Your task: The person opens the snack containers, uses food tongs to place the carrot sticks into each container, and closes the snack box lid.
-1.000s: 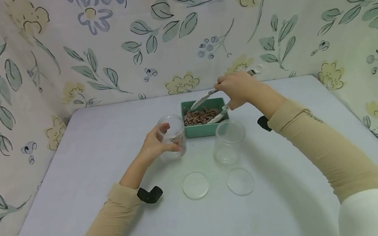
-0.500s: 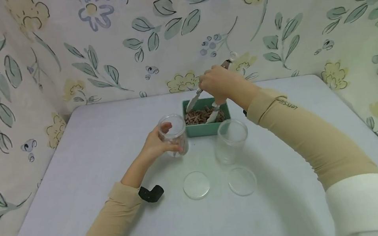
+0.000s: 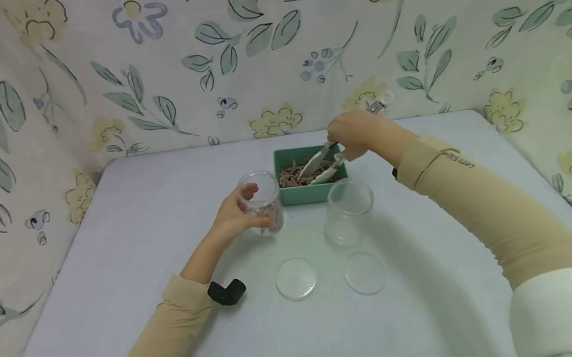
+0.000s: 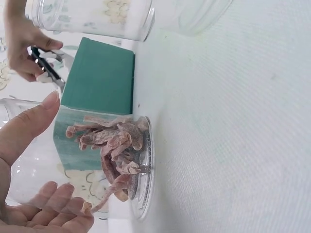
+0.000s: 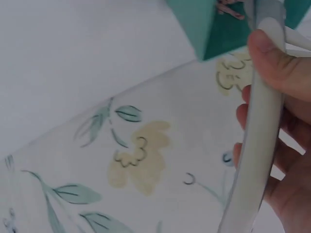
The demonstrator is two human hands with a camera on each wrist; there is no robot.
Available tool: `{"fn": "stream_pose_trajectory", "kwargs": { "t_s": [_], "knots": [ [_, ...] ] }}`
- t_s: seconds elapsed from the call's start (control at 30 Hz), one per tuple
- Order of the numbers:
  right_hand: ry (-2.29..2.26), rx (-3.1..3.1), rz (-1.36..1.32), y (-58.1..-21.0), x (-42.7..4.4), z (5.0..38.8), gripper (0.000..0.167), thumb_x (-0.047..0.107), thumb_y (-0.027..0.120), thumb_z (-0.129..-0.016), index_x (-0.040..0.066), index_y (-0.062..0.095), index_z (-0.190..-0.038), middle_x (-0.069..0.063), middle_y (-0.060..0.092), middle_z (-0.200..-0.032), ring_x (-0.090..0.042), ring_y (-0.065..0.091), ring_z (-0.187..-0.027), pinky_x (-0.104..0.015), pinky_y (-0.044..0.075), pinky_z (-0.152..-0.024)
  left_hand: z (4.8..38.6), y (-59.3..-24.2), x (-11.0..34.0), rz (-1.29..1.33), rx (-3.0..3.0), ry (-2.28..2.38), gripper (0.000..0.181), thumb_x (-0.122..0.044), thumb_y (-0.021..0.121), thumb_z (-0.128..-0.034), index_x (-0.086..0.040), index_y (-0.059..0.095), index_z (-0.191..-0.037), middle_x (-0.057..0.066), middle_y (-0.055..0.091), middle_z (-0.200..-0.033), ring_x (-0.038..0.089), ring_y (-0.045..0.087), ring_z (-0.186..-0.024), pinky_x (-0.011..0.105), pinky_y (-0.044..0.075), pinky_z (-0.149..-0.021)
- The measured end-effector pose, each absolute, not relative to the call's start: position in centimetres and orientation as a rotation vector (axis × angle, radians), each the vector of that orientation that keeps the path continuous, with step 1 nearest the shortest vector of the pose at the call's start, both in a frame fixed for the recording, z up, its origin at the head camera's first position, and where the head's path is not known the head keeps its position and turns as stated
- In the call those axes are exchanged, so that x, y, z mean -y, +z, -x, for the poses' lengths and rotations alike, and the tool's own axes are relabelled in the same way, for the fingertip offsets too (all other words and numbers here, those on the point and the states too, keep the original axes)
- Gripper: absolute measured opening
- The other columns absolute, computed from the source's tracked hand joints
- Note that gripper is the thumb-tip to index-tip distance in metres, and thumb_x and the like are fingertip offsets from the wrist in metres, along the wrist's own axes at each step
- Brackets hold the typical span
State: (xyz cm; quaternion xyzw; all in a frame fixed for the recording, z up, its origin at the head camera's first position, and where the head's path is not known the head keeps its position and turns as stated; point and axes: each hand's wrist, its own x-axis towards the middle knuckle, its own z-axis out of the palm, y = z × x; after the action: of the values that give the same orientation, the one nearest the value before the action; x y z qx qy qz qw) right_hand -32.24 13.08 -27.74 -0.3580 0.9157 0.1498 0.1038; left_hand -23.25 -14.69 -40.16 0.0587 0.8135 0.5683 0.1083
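Left hand (image 3: 231, 218) gripping jar (image 3: 267, 193) of brown pieces (image 4: 119, 141); right hand (image 3: 364, 133) gripping tongs (image 3: 312, 165), tips inside green box (image 3: 310, 194).

Since half a second ago, the right hand (image 3: 359, 132) has shifted rightward and slightly lower, right of upper centre, and the tips of its tongs (image 3: 315, 164), then spread wide, have drawn closer together inside the green box (image 3: 306, 195).

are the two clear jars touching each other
Apart: the head view shows a strip of white tabletop between the filled jar in the left hand and the other jar.
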Motion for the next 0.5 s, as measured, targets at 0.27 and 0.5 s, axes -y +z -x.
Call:
{"fn": "stream_pose_trajectory", "kwargs": {
  "t_s": [0.27, 0.5],
  "knots": [
    [0.25, -2.812, 1.211, -29.8, -15.2, 31.1, 0.029, 0.003, 0.066, -0.076, -0.001, 0.072, -0.104, -0.012, 0.064, -0.092, -0.03, 0.06, -0.078, -0.043, 0.052, -0.068, 23.1, -40.1, 14.7, -0.187, -2.398, 1.666, 0.085, 0.0, 0.084, -0.0712, 0.0, 0.038, -0.143, 0.019, 0.04, -0.147, 0.039, 0.035, -0.134, 0.055, 0.031, -0.11],
    [0.133, -2.856, 1.309, -30.7, -16.2, 30.3, 0.028, 0.004, 0.07, -0.077, -0.005, 0.072, -0.103, -0.015, 0.065, -0.088, -0.033, 0.061, -0.076, -0.046, 0.052, -0.074, 23.1, -40.0, 14.7, -0.198, -2.413, 1.656, 0.087, -0.002, 0.084, -0.0709, 0.0, 0.037, -0.144, 0.02, 0.039, -0.147, 0.04, 0.035, -0.134, 0.056, 0.031, -0.109]
  ]
}}
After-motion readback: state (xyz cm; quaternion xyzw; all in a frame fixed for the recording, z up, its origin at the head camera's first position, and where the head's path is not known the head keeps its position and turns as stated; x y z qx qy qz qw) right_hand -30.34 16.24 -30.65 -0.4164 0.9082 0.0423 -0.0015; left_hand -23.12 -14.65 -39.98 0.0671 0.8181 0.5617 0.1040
